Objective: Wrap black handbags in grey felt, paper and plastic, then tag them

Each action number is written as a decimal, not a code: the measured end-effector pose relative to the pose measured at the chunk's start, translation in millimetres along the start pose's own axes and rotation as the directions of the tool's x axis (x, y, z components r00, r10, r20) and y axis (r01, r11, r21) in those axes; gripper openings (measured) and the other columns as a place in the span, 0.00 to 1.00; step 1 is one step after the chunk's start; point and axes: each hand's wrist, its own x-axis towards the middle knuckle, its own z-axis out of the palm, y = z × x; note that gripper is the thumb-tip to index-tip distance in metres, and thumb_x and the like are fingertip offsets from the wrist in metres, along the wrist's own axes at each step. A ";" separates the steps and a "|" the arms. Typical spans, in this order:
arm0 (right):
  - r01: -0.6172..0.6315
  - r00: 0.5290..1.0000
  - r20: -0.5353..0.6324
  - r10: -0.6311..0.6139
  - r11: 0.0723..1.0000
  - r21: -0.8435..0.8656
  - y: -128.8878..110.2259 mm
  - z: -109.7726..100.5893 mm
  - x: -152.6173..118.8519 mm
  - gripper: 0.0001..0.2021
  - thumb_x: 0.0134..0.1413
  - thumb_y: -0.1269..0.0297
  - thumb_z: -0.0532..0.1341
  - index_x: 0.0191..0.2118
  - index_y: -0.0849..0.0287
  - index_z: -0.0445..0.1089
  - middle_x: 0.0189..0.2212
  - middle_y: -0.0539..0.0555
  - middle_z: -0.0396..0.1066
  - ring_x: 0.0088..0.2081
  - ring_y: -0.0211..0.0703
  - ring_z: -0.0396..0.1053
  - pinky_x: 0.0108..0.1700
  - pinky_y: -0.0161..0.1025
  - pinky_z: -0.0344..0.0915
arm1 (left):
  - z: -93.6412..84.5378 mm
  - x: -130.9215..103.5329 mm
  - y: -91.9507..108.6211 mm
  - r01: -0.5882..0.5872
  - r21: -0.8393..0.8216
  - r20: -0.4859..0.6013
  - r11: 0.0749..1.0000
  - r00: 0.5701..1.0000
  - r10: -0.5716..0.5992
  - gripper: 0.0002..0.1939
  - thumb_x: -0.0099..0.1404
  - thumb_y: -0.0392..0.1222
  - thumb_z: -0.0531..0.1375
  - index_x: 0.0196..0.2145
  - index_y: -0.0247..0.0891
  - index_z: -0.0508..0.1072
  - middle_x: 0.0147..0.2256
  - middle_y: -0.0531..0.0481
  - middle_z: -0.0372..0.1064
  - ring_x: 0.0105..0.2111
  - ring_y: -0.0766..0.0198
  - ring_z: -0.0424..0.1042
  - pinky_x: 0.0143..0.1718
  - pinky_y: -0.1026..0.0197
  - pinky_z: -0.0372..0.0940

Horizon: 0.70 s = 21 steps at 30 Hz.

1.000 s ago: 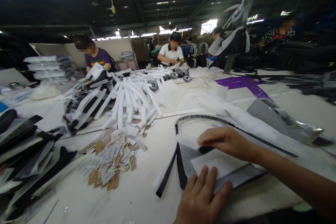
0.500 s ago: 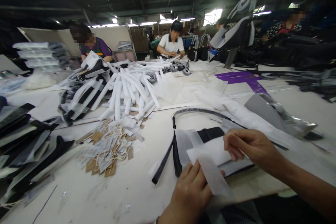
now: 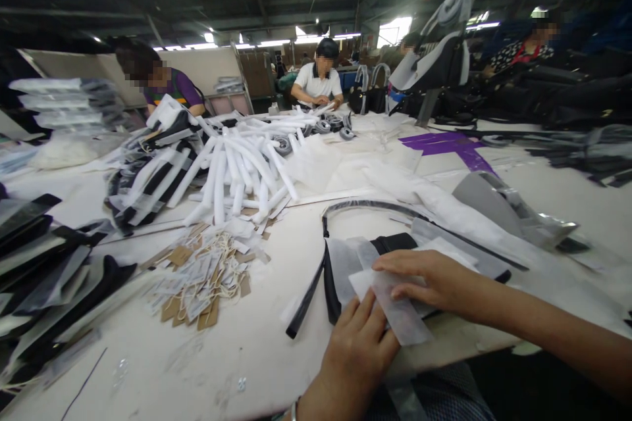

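Black pcs [image 3: 74, 296]: loose pile at far L of table [image 3: 266, 355], thin pale wrap btwn; well apart from hands, best left alone.
Tag pile [image 3: 212, 270]: cards + cords tangled; keep sleeves & film clear, cords could snag.
White tubes [image 3: 241, 158]: heaped beyond tags, out of the way.
Strap [image 3: 370, 205]: clear-wrapped, arching behind the black item; could get dragged if the item is tugged, so prob. move film only.
Black item [image 3: 395, 242]: lying near the front edge, partly under pale wrap and both hands; seems soft, so light pressure prob. best.
L hand [image 3: 353, 342]: fingers close together at film's L edge; thumb hidden, can't tell if pinching. Good anchor if kept flat.
White film [image 3: 407, 319]: over the item's near side, looks doubled, can't tell if 1 folded pc or 2. Thin, may slip or crease; prob. square the edges before pressing.
R hand [image 3: 429, 279]: over film, thumb & forefinger slightly apart; contact unclear. Smoothing away from L hand would prob. avoid wrinkles.
Grey pc [image 3: 486, 207]: beyond R hand, w/ clear plastic; give elbow room.
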 end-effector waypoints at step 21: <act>-0.282 0.958 -0.025 0.285 0.955 0.091 -3.3 -8.9 15.7 0.08 0.55 0.62 0.64 0.37 0.51 0.81 0.40 0.51 0.80 0.44 0.50 0.76 0.50 0.43 0.70 | -2.5 2.2 3.7 0.037 -0.026 0.029 0.999 0.999 -0.036 0.13 0.73 0.40 0.56 0.51 0.47 0.75 0.51 0.45 0.75 0.56 0.54 0.72 0.49 0.54 0.72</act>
